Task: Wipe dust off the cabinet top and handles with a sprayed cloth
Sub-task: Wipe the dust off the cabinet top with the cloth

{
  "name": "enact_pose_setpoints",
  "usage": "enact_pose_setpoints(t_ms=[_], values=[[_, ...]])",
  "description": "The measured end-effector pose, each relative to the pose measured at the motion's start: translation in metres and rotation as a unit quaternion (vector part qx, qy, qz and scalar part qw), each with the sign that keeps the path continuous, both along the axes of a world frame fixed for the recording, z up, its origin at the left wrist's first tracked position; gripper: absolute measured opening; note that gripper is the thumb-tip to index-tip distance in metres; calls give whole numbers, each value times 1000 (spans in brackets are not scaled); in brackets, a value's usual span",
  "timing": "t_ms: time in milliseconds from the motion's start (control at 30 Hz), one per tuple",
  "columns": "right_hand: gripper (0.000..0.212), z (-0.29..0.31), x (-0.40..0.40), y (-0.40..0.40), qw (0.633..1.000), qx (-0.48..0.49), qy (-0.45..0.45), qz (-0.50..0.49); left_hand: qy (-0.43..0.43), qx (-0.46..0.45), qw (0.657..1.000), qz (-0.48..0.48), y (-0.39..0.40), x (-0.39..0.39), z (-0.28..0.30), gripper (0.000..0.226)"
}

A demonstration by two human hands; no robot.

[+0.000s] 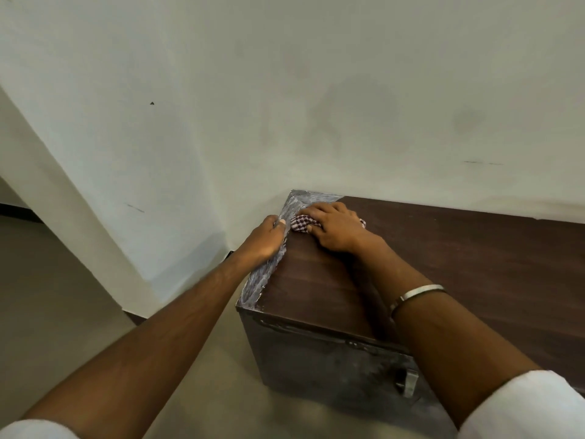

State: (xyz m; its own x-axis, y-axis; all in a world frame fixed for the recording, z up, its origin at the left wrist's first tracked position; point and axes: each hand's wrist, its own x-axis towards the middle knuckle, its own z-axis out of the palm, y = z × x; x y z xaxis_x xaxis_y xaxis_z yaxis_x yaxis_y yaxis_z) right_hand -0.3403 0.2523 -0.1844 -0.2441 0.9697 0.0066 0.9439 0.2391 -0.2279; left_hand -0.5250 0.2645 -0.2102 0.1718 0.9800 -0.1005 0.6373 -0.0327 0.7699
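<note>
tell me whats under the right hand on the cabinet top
A red-and-white checked cloth lies under the right hand, pressed onto the cabinet top. Its ends show at both sides; the middle is covered.

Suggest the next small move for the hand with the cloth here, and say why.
Probably drag the checked cloth under the right hand leftward along the grey, dusty strip at the cabinet top's left edge. That strip looks unwiped, while the wood beside it is dark. The left hand grips that edge and may need to shift.

The dark wood-grain cabinet top [443,264] is looking matt, its left edge [269,267] showing rough grey-white, beside a woven checked cloth [300,224] and a shiny metal bangle [414,294].
</note>
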Motion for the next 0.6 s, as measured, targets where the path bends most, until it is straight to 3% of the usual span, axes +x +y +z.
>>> enact_pose_setpoints(t_ms=[233,433,600], values=[[44,-6,8,-10,998,28,24,47,-9,5,1000,7,5,6,4,47],[48,-1,5,11,1000,8,1,-4,3,9,1000,3,4,8,6,48],[45,-6,-4,7,999,28,22,31,-13,1,1000,12,12,10,3,47]])
